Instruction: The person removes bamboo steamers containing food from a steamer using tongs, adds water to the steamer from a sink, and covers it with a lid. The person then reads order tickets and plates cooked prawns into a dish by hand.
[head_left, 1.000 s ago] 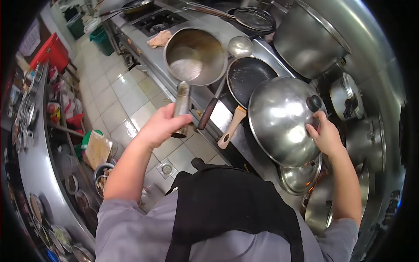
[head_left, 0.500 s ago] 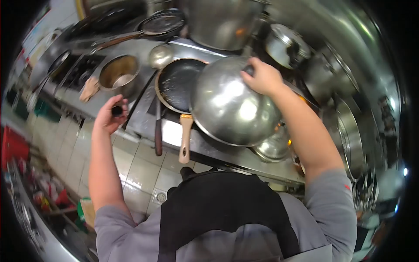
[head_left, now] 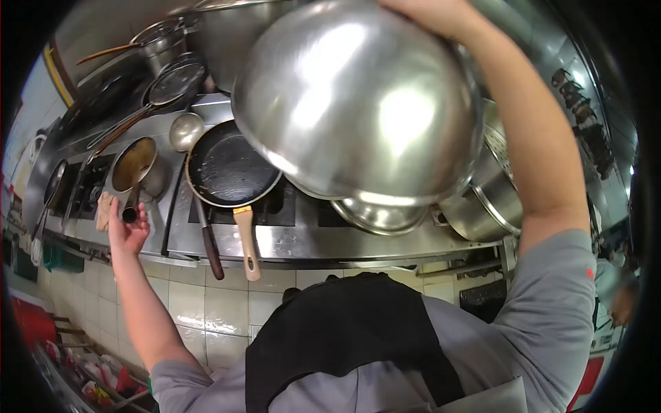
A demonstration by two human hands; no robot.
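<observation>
My right hand (head_left: 430, 14) holds a large domed metal lid (head_left: 344, 103) up at its top, at the upper edge of the view; the knob is out of sight. The lid hangs tilted over the right of the stove and hides what lies behind it. My left hand (head_left: 129, 233) has its fingers curled round the hollow end of a ladle handle (head_left: 134, 199), which reaches into a metal pot (head_left: 157, 175). Left of the lid sits a black frying pan (head_left: 231, 165) with a beige handle (head_left: 246, 244). Below the lid's lower rim shows a smaller metal lid (head_left: 382, 217).
A round metal ladle bowl (head_left: 186, 131) lies beside the frying pan, near a dark brown handle (head_left: 213, 248). A crumpled cloth (head_left: 105, 210) lies by the pot. Strainers (head_left: 179, 81) stand at the back, a big steel pot (head_left: 482, 210) at right. Another person (head_left: 616, 296) is at far right.
My right hand has lifted the domed lid higher and nearer the camera, uncovering more of the frying pan. My left hand stays on the ladle handle near the pot. The camera view has shifted.
</observation>
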